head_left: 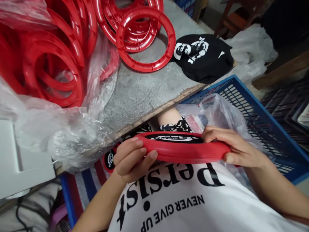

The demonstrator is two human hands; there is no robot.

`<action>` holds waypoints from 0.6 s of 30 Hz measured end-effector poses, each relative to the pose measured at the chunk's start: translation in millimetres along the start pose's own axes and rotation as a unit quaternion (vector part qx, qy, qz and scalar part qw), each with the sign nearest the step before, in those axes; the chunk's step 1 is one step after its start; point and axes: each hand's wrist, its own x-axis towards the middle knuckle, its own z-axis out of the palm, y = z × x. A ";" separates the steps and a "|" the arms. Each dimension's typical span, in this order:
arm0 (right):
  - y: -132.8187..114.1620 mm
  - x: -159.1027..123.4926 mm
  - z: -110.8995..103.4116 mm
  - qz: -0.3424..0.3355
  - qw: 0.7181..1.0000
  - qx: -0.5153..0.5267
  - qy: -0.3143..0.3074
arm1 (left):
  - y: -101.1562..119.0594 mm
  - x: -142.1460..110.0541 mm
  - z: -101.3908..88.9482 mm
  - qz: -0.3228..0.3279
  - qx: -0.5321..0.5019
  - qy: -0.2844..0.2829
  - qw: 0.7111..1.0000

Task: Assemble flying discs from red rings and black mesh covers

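Between my hands, close to my body, is a red plastic disc like a flying ring [185,151] with black printed fabric [169,138] across its middle. My left hand [132,158] grips its left rim, fingers curled over the edge. My right hand [231,146] pinches the right rim, thumb below and fingers on top at the black fabric. On the table ahead lies a loose red ring [169,42] leaning on several others. Beside it rests a pile of black printed fabric pieces [207,61].
A clear plastic bag [72,132] holds several red rings [54,93] on the grey table [142,93]. A blue crate [263,119] with clear plastic wrap [222,112] stands to the right. A similar red and black disc [109,160] lies low behind my left hand.
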 end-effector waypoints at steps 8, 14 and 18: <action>5.3 -7.0 -11.9 0.056 0.997 0.046 0.006 | 11.1 41.4 7.0 0.153 -0.019 0.140 0.978; -2.2 -5.0 -5.8 0.005 1.000 0.001 -0.007 | 13.4 36.4 -1.2 0.159 -0.042 0.088 0.982; -2.1 -4.9 -5.8 -0.014 1.000 -0.020 0.018 | 14.0 27.7 -11.8 0.115 -0.049 0.016 0.992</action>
